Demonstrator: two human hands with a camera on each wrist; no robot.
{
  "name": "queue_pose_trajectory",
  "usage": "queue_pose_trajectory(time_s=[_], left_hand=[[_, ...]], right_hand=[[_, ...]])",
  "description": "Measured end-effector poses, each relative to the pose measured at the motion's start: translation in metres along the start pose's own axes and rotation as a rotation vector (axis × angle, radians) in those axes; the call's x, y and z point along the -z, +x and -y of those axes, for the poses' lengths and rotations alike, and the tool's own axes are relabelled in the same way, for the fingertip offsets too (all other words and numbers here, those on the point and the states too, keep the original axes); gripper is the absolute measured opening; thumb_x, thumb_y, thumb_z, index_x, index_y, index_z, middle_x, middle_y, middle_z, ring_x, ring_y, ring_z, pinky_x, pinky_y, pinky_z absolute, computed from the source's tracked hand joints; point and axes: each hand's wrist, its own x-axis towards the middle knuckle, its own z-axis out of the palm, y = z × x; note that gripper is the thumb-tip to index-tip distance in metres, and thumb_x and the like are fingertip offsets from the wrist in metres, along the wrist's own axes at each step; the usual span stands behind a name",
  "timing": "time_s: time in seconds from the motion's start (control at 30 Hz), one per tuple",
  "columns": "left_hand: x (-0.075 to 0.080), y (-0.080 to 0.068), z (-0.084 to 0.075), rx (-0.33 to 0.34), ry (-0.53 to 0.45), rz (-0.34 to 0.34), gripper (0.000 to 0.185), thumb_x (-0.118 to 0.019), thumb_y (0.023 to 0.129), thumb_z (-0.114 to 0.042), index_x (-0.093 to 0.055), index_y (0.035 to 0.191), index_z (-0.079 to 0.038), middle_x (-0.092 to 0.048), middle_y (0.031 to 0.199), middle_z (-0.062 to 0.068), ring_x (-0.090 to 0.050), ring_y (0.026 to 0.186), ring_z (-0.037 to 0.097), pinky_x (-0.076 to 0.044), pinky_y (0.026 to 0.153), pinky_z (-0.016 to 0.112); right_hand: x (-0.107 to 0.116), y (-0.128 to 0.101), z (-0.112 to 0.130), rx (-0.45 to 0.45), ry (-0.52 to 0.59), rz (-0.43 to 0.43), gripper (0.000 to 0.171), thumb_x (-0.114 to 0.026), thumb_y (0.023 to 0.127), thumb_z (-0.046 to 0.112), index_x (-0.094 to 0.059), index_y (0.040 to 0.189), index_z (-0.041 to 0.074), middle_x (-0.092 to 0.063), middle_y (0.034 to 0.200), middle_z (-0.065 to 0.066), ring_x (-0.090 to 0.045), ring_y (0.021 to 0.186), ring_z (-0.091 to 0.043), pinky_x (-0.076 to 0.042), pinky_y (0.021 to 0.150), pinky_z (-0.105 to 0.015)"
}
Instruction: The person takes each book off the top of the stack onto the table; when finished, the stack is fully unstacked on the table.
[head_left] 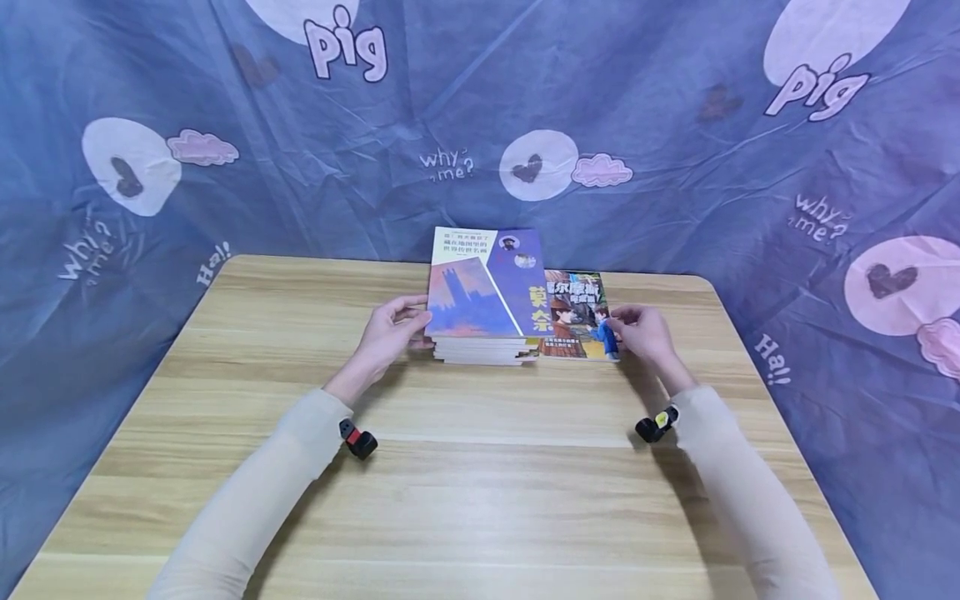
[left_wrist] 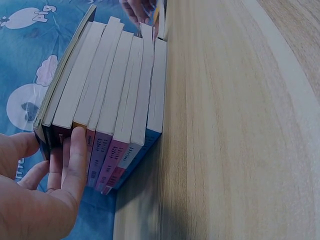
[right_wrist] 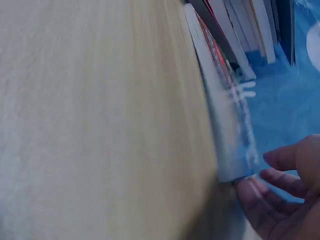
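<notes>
A stack of several books [left_wrist: 100, 95] stands at the back middle of the table. On top lies a large book with a purple and cream cover [head_left: 472, 300]. My left hand [head_left: 393, 329] holds the stack's upper left edge, thumb by the top cover and fingertips against the spines [left_wrist: 82, 135]. Right beside the stack lies a thinner book with a colourful illustrated cover [head_left: 573, 333]. My right hand [head_left: 645, 333] pinches that book's right edge, its thumb [right_wrist: 280, 157] at the cover side and fingers at the end. Blur softens the right wrist view.
The light wooden table [head_left: 480, 483] has its back edge close behind the books. A blue printed cloth [head_left: 390, 117] hangs behind and along both sides. Dark wrist cameras [head_left: 360, 442] sit on both sleeves.
</notes>
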Motion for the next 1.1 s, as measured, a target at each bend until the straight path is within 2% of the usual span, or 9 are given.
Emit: queue_pose_trajectory(time_s=[0.07, 0.13, 0.33, 0.4, 0.67, 0.8, 0.93, 1.1], left_hand=[[0.000, 0.000, 0.000, -0.001, -0.001, -0.003, 0.044, -0.064, 0.105, -0.007, -0.056, 0.147, -0.001, -0.065, 0.105, 0.001, -0.071, 0.079, 0.008, -0.071, 0.090, 0.043], [0.001, 0.001, 0.001, -0.001, -0.001, -0.007, 0.043, -0.064, 0.105, -0.007, -0.057, 0.146, -0.001, -0.065, 0.105, 0.001, -0.071, 0.080, 0.008, -0.071, 0.091, 0.044], [0.001, 0.000, 0.001, -0.002, 0.000, -0.004, 0.043, -0.064, 0.104, -0.006, -0.057, 0.146, 0.000, -0.065, 0.104, 0.001, -0.071, 0.080, 0.008, -0.069, 0.094, 0.048], [0.002, 0.000, 0.001, 0.000, -0.004, -0.005, 0.043, -0.064, 0.104, -0.007, -0.056, 0.146, 0.000, -0.065, 0.104, 0.001, -0.071, 0.080, 0.007, -0.069, 0.095, 0.049], [0.002, -0.001, 0.001, 0.008, -0.008, -0.004, 0.044, -0.064, 0.104, -0.007, -0.056, 0.147, 0.000, -0.065, 0.102, 0.000, -0.071, 0.082, 0.007, -0.068, 0.097, 0.050], [0.001, -0.002, 0.001, 0.003, -0.011, -0.001, 0.045, -0.064, 0.104, -0.006, -0.055, 0.147, 0.001, -0.064, 0.101, -0.001, -0.070, 0.081, 0.006, -0.069, 0.095, 0.048], [0.000, -0.002, 0.000, -0.003, -0.005, 0.001, 0.044, -0.064, 0.105, -0.007, -0.055, 0.147, 0.001, -0.066, 0.103, 0.000, -0.071, 0.081, 0.006, -0.069, 0.095, 0.047], [-0.002, -0.002, 0.000, 0.001, 0.009, 0.001, 0.044, -0.065, 0.105, -0.011, -0.057, 0.147, -0.002, -0.067, 0.107, 0.001, -0.071, 0.082, 0.007, -0.071, 0.091, 0.043]], right_hand=[[0.001, -0.002, 0.007, 0.032, -0.056, -0.013, 0.037, -0.064, 0.105, 0.018, -0.065, 0.130, -0.009, -0.070, 0.102, -0.016, -0.065, 0.069, -0.006, -0.064, 0.059, -0.021], [0.002, -0.004, 0.015, 0.033, -0.005, 0.001, 0.037, -0.064, 0.105, 0.017, -0.065, 0.131, -0.009, -0.071, 0.104, -0.017, -0.066, 0.069, -0.008, -0.066, 0.062, -0.023], [-0.002, -0.010, 0.040, 0.009, 0.240, 0.096, 0.046, -0.064, 0.105, 0.014, -0.055, 0.141, -0.013, -0.074, 0.093, 0.011, -0.073, 0.072, -0.005, -0.070, 0.073, -0.021], [-0.007, -0.012, 0.050, 0.005, 0.313, 0.134, 0.050, -0.063, 0.106, 0.014, -0.050, 0.144, -0.015, -0.074, 0.088, 0.016, -0.073, 0.072, -0.005, -0.069, 0.072, -0.019], [-0.037, -0.022, 0.081, -0.033, 0.532, 0.266, 0.054, -0.059, 0.108, 0.015, -0.041, 0.150, -0.015, -0.076, 0.092, 0.011, -0.073, 0.075, -0.008, -0.069, 0.074, -0.019], [-0.051, -0.027, 0.091, -0.062, 0.566, 0.282, 0.055, -0.063, 0.107, 0.018, -0.045, 0.149, -0.013, -0.071, 0.090, 0.010, -0.067, 0.069, -0.004, -0.068, 0.070, -0.017], [-0.060, -0.031, 0.097, -0.080, 0.563, 0.267, 0.055, -0.066, 0.104, 0.014, -0.047, 0.149, -0.010, -0.066, 0.085, 0.012, -0.057, 0.065, 0.000, -0.064, 0.063, -0.014], [-0.061, -0.033, 0.100, -0.069, 0.557, 0.221, 0.054, -0.067, 0.102, 0.008, -0.047, 0.149, -0.009, -0.068, 0.082, 0.014, -0.056, 0.065, 0.001, -0.061, 0.061, -0.014]])
